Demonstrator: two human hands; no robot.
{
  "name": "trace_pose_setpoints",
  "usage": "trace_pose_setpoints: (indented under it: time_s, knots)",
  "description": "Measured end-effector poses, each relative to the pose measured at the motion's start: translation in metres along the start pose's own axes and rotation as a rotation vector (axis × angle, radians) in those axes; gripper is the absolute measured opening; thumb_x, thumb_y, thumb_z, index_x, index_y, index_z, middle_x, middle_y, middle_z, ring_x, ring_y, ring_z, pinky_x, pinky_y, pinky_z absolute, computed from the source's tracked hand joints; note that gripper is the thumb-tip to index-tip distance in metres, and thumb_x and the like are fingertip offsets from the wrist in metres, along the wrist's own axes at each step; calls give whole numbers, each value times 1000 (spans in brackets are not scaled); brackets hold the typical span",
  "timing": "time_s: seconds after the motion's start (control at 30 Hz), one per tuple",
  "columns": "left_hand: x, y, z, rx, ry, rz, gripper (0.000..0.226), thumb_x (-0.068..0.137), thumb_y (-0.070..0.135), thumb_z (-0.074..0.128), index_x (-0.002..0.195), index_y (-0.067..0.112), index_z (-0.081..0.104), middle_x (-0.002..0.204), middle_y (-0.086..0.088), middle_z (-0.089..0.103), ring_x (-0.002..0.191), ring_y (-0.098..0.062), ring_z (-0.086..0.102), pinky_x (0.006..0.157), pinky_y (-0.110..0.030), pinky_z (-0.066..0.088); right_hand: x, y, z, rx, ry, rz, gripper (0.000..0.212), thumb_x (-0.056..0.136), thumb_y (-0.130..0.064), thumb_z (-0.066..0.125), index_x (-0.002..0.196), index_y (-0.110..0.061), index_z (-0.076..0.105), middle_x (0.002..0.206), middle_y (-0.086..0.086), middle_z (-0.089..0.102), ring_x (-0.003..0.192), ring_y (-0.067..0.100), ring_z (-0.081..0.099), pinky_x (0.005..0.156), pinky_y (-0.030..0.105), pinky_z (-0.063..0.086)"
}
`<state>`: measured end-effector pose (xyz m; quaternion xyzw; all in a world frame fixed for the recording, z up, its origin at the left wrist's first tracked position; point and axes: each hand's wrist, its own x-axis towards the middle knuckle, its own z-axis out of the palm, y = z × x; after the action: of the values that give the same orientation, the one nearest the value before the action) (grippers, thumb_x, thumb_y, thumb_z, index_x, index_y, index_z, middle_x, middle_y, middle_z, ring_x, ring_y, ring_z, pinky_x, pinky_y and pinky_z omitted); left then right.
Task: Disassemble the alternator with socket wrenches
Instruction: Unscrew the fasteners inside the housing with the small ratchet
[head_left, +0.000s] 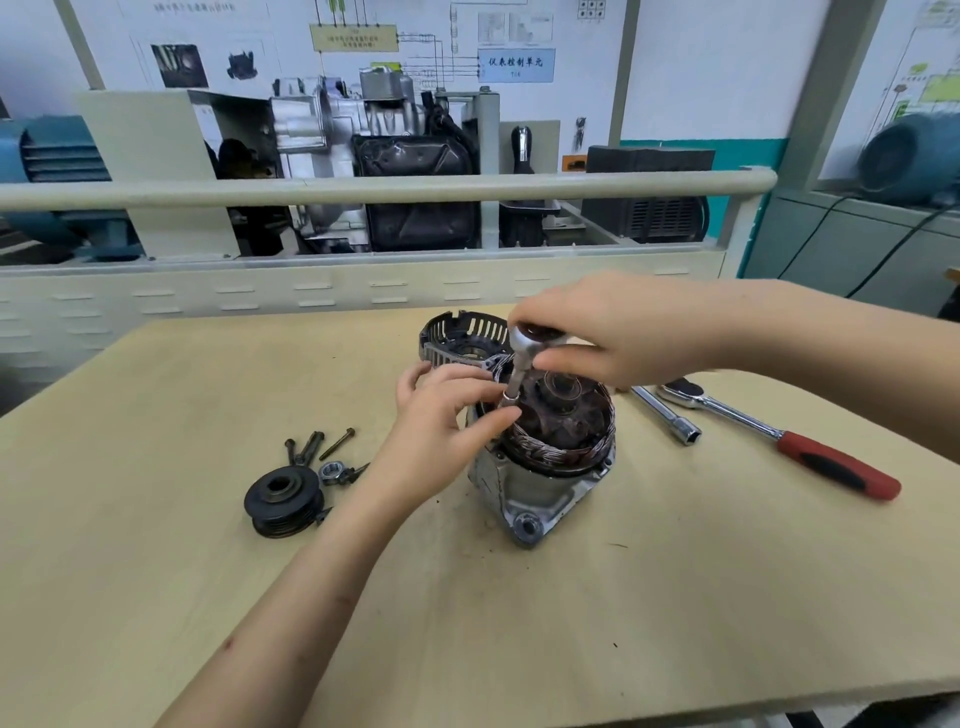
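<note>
**Copper windings exposed, working a bolt down by the stator rim**

Copper stator coils are out in the open now, so the alternator (545, 447) is roughly half apart. It sits upright on its aluminium front housing in the middle of the wooden bench (156, 597), open end up, which gives straight-down access to the fasteners around the rim.

Right hand (613, 332) is curled over the head of a small ratchet (530, 338), gripping it from above. An extension and socket (511, 389) drop from it to the far-left edge of the stator. Left hand (441, 421) pinches the socket low down with thumb and fingers, I'd guess to keep it square on the bolt head while the other hand turns. The bolt itself is hidden by the fingers, so I can't say how far out it is.

The slotted rear cover (462, 338) is already off and parked just behind the alternator on the far side. Left of it, the black pulley (283, 501) lies flat with its nut (330, 473) and a few long bolts (322, 447) close by, kept together so nothing rolls off. Over on the right, well clear of the work, are a spare extension bar (667, 415) and a bigger red-handled ratchet (779, 441), within easy reach for a swap.
</note>
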<state>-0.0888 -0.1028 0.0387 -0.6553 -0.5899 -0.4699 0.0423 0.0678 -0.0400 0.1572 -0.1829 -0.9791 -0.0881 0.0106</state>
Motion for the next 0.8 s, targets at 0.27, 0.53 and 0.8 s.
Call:
trace_pose_setpoints:
  time_s: [0.27,0.53,0.8]
  knots:
    - [4,4,2,115,42,52,20,73,33,74,77,15,68,79,22,54,92,-7,51,98,-19,9,-2,-2,3,-35,45,56,26,91,-47,39,91,-21,38,69,-12,40,60,3,38,49,20,24]
    - [7,8,4,160,61,71,26,70,33,77,65,11,62,65,13,57,79,-12,55,96,-17,10,-3,-2,3,-36,39,126,38,90,-53,36,84,-16,42,68,-6,44,60,7,41,49,25,26]
    - [6,5,0,86,15,102,15,77,25,72,82,11,72,79,13,61,93,-12,59,103,-20,10,-5,4,7,1,24,102,32,92,-46,38,101,-17,45,76,-9,42,70,15,43,60,28,28]
